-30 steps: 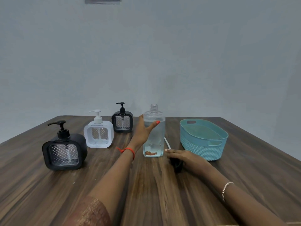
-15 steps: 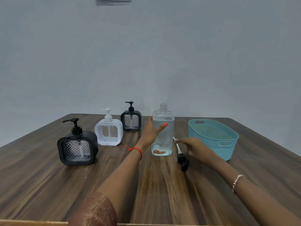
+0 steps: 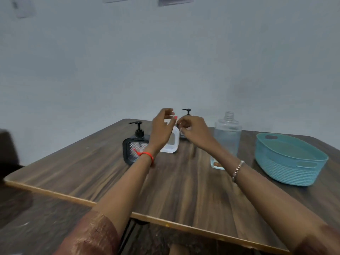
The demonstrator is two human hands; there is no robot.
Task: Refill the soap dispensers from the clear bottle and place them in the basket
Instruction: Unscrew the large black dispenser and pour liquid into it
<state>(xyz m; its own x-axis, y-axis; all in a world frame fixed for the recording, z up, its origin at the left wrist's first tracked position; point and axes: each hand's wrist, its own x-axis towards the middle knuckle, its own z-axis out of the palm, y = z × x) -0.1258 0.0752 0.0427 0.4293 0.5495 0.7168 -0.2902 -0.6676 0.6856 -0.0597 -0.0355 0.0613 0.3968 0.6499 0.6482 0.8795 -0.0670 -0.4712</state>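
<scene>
**Both hands raised at the white dispenser**

The left hand [image 3: 162,130] hovers with fingers loosely curved, gripping nothing. The right hand [image 3: 195,132] curls beside it; blur hides any pinch. Behind them stands the white dispenser [image 3: 173,142]. The clear bottle [image 3: 227,137] and the basket [image 3: 287,173] stand to the right.

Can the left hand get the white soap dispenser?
Probably yes. The left hand hovers just in front of the white soap dispenser, fingers apart, and nothing seems to stand between them.
</scene>
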